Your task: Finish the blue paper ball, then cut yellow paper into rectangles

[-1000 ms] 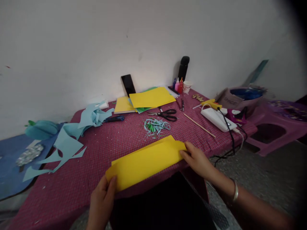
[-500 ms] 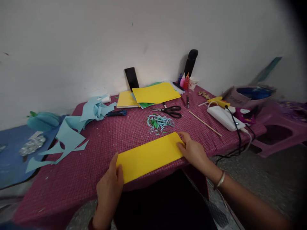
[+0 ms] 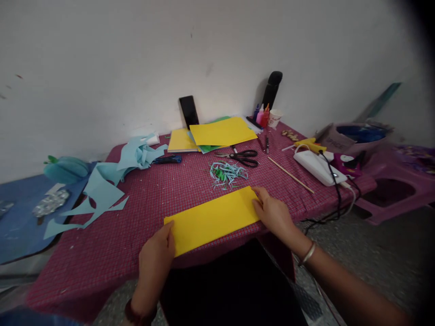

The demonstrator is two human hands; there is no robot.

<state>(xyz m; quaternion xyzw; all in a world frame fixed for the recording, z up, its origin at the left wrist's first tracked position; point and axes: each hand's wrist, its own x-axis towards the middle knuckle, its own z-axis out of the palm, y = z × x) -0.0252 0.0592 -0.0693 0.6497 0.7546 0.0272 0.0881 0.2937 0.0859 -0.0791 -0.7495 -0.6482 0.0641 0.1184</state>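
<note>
A folded strip of yellow paper (image 3: 212, 221) lies along the near edge of the table, slanting up to the right. My left hand (image 3: 158, 249) pinches its left end, thumb on top and the other fingers mostly hidden. At the right end my right hand (image 3: 274, 212) grips the paper between thumb and fingers. Just beyond the strip is a heap of shredded blue and green paper (image 3: 227, 174). Dark-handled scissors (image 3: 243, 157) rest behind that heap, and a thin wooden stick (image 3: 290, 174) lies to the right.
Yellow and green sheets (image 3: 222, 132) lie at the back, near a phone (image 3: 188, 111) against the wall. Blue paper offcuts (image 3: 102, 190) spread over the left side. A white power bank (image 3: 317, 167) with cables, glue bottles (image 3: 262, 115) and a paper cup (image 3: 274, 118) are on the right.
My left hand's fingers have shifted on the left end of the yellow paper, closing over its corner. My right hand stays at the other end. The view has moved slightly.
</note>
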